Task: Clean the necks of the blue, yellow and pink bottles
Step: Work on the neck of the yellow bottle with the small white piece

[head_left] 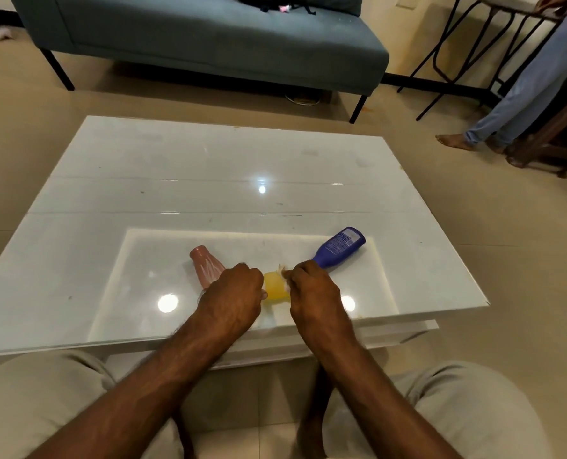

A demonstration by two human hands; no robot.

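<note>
Two hands meet over the near middle of the white table [116, 180]. The left hand [234, 294] is curled shut around the yellow bottle [275, 288], which lies crosswise — left to right. The right hand [311, 288] pinches something pale at its right end; what it is, I cannot tell. The pink bottle [206, 265] and blue bottle [340, 248] lie flat, necks toward the hands.

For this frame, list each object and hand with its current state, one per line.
Yellow plastic bottle: held between both hands.
Pink plastic bottle: lying on the white glossy table, free.
Blue plastic bottle: lying on the table, free.
Left hand: grip closed on the yellow bottle.
Right hand: pinching a small pale scrap at the bottle.
</note>
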